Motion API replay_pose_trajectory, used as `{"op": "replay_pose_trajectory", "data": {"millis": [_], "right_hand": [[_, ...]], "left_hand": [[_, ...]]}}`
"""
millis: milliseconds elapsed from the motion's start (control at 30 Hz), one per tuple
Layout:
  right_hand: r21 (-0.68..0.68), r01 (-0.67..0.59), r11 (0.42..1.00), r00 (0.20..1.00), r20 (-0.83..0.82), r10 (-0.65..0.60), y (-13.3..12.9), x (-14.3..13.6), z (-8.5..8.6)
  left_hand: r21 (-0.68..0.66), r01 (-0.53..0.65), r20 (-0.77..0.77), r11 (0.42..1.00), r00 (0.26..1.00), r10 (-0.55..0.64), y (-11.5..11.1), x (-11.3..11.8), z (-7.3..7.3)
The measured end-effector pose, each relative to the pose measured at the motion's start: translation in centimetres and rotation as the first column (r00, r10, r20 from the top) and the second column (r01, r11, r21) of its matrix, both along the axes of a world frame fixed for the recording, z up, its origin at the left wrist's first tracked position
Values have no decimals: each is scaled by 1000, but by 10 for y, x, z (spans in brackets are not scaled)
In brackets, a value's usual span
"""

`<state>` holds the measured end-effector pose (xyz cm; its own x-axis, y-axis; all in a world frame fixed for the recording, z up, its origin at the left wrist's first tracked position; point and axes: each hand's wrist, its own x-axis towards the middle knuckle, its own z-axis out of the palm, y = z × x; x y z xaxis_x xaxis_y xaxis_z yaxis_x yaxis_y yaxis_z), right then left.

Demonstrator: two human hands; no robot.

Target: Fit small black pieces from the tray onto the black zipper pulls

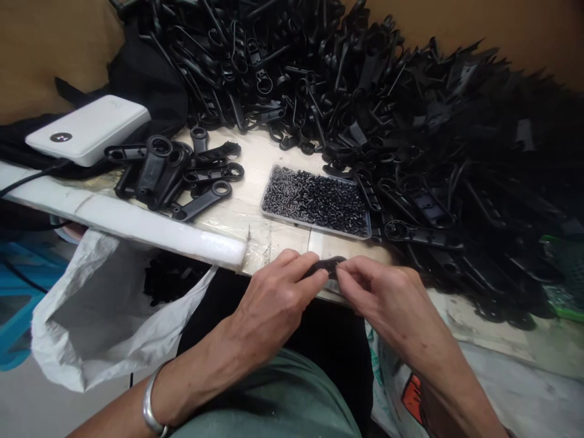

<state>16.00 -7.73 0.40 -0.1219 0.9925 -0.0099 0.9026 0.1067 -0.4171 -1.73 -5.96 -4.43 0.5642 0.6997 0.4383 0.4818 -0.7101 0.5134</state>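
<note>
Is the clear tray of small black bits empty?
No, the tray is nearly full of small black bits, just beyond both hands.

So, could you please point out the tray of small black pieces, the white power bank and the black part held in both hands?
tray of small black pieces (274, 213): head view, its clear front-left rim.
white power bank (98, 125): head view, middle of its top face.
black part (327, 265): head view, the bit showing between the fingertips.

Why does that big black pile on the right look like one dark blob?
Head view: the black plastic pieces swallow the light and blur toward the right edge; soft glare shows on the table; the left hand and right hand are evenly lit and sharp.
</note>
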Motion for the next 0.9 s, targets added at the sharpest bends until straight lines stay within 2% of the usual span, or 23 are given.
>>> {"op": "replay_pose_trajectory", "data": {"millis": [233, 333, 467, 567, 633, 667, 733, 800, 833, 900], "right_hand": [[45, -79, 996, 977, 203, 69, 2, -8, 4], [41, -103, 994, 920, 385, 79, 1, -17, 6], [18, -101, 995, 802, 593, 71, -1, -38, 10], [-3, -54, 999, 749, 661, 43, -1, -50, 13], [-18, -29, 999, 742, 670, 33, 1, -50, 14], [-23, -26, 999, 759, 650, 34, 3, -46, 14], [-35, -22, 999, 850, 526, 37, 6, -33, 13], [-103, 6, 995, 965, 262, 22, 10, -17, 11], [-176, 29, 984, 993, 116, -9, 11, -10, 10], [-296, 64, 953, 992, -85, -93, 14, 0, 9]], "left_hand": [[63, -9, 37, 998, 999, 7, -1, 2, -6], [118, -26, 51, 993, 999, 20, -1, 4, -9], [189, -38, 66, 981, 998, 26, 0, 4, -10], [186, -29, 58, 982, 998, 19, 2, 4, -9], [178, -19, 50, 984, 999, 11, 2, 4, -9], [176, -15, 43, 984, 999, 7, 3, 3, -10], [175, -14, 38, 985, 999, 8, 3, 3, -12], [176, -20, 53, 984, 999, 11, 2, 3, -13], [172, -20, 62, 985, 998, 10, 2, 2, -14], [153, -16, 73, 988, 997, 5, 1, 2, -15]]}}
